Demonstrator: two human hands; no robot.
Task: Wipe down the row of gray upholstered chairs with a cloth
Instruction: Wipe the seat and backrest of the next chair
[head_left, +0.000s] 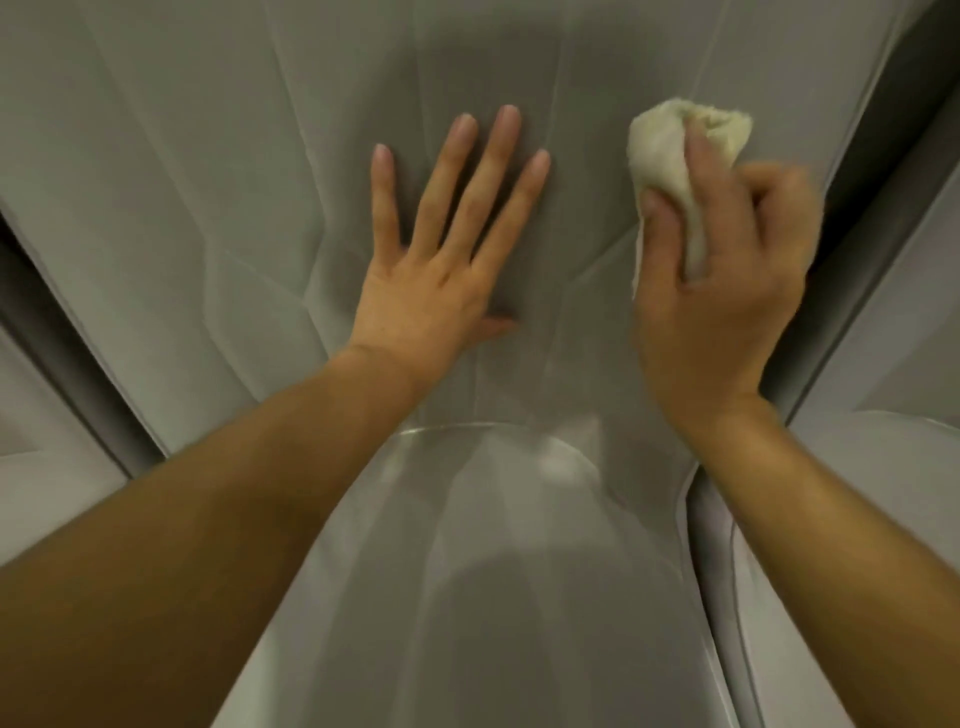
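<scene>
Both our hands are up on the backrest (234, 156) of the gray chair in front of us. Our left hand (441, 270) lies flat on the fabric near the middle of the backrest, palm down, with the fingers (498, 156) straight and spread and the thumb tucked low beside the palm. It holds nothing. The fabric creases around it, with folds running out from under the palm and wrist.

Our right hand (727, 291) is just to the right of it, apart from it, and its fingers are curled round a cream cloth (670, 156). The cloth is bunched into a wad that sticks out above the knuckles, and a thin edge of it hangs down beside the thumb. The wad sits against the right part of the backrest, level with the fingertips of the left hand. The outer side of this hand is blurred, so we cannot tell how firmly the cloth presses on the fabric.

Our bare forearms come in from the lower corners. Between them lies the seat (493, 597) of the same chair, gray with a pale sheen along its rounded back edge where it meets the backrest.

On either side a dark gap separates this chair from a neighbor: one chair at the left edge (47, 457) and another on the right (883, 389), both in the same gray fabric.
</scene>
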